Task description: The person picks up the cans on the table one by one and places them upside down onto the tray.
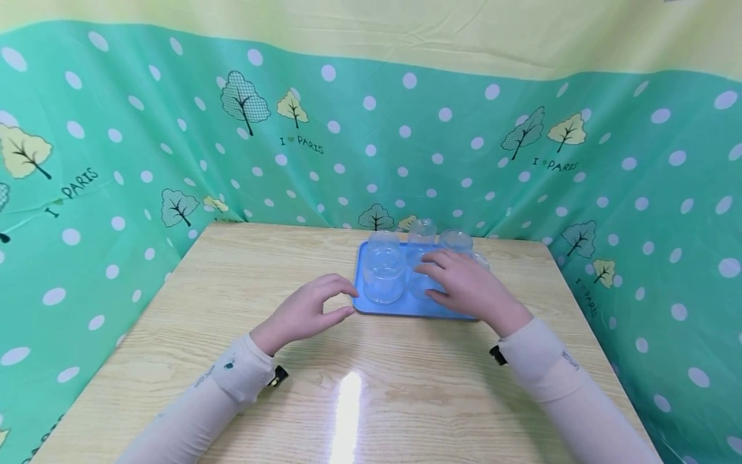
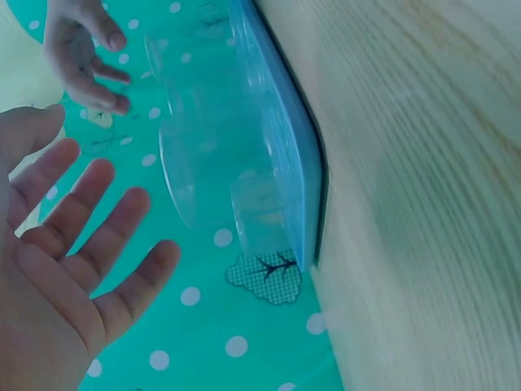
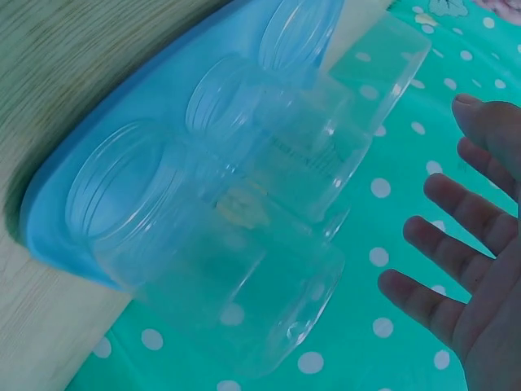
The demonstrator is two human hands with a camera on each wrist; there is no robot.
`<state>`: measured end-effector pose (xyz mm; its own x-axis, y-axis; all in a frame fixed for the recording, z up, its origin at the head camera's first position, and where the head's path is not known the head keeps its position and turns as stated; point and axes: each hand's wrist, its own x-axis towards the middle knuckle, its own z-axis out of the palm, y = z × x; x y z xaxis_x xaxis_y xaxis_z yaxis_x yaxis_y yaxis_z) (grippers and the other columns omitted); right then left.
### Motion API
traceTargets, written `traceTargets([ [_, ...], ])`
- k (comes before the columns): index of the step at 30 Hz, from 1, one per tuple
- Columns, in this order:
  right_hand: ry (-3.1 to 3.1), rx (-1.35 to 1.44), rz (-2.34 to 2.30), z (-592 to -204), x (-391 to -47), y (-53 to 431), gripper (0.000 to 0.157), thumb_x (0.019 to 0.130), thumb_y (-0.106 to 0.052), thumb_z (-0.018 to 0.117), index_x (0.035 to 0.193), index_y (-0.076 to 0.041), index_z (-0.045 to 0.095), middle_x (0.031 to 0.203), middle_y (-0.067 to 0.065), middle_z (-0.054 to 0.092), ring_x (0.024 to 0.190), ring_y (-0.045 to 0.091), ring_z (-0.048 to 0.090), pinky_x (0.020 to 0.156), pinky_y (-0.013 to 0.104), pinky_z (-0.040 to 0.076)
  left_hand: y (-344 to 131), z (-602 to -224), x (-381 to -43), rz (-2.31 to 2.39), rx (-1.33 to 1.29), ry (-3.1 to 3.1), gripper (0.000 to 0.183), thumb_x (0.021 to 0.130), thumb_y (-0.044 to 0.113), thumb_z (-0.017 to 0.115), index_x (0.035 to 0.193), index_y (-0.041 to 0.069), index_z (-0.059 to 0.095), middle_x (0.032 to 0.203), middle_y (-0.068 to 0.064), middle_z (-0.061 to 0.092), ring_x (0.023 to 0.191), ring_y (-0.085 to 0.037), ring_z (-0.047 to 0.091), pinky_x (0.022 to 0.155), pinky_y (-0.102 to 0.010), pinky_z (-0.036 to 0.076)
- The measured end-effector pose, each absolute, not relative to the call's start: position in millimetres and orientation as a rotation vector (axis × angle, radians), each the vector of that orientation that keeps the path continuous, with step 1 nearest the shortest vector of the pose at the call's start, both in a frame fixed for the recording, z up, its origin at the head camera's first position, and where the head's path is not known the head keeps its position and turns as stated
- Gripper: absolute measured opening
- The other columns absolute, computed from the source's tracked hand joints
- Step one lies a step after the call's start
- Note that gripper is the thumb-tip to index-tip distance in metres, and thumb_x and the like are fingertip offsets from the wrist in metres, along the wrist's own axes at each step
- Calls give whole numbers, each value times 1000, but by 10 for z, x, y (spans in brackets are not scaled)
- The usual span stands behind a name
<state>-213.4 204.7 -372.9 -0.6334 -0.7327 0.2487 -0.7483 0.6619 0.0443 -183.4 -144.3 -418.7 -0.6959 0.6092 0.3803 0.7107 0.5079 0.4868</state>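
Note:
On a blue tray (image 1: 406, 310) stand several clear plastic jars. One jar (image 1: 384, 283) is at the tray's front left, and another jar (image 1: 422, 232) is at the back middle. In the right wrist view the threaded mouth of a jar (image 3: 122, 187) faces down onto the tray. My left hand (image 1: 307, 311) is beside the tray's front left corner, fingers spread and holding nothing. Above the right part of the tray hovers my right hand (image 1: 472, 290), its fingers apart and loosely bent, partly hiding the jars there. The right wrist view shows a gap between those fingers and the jars.
The wooden table (image 1: 278, 399) extends in front of the tray and to both sides. A green dotted curtain (image 1: 371, 154) with tree prints hangs close behind the tray and along both table sides.

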Motion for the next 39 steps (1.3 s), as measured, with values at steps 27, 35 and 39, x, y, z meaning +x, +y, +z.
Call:
traceTargets([
  [27, -2672, 1063, 108, -3742, -2048, 2457, 53, 89, -30, 81, 137, -13, 64, 135, 9, 62, 127, 31, 57, 104, 55, 50, -1526, -4124, -1952, -793, -1061, -2593, 31, 93, 32, 77, 120, 17, 70, 120, 7, 67, 118, -13, 61, 104, -36, 52],
  [35, -2734, 973, 109, -3771, -2035, 2551, 55, 90, -34, 79, 138, -13, 62, 138, 10, 60, 130, 33, 55, 106, 56, 48, -1552, -4126, -1971, -742, -1035, -2605, 38, 94, 37, 76, 124, 15, 68, 124, 3, 66, 121, -17, 60, 107, -38, 50],
  [39, -2722, 934, 119, -3800, -2030, 2598, 56, 91, -35, 79, 139, -13, 61, 138, 12, 60, 130, 34, 55, 105, 57, 49, -1560, -4145, -1998, -720, -1014, -2628, 42, 94, 39, 75, 128, 15, 67, 127, 3, 65, 123, -18, 59, 108, -40, 49],
])
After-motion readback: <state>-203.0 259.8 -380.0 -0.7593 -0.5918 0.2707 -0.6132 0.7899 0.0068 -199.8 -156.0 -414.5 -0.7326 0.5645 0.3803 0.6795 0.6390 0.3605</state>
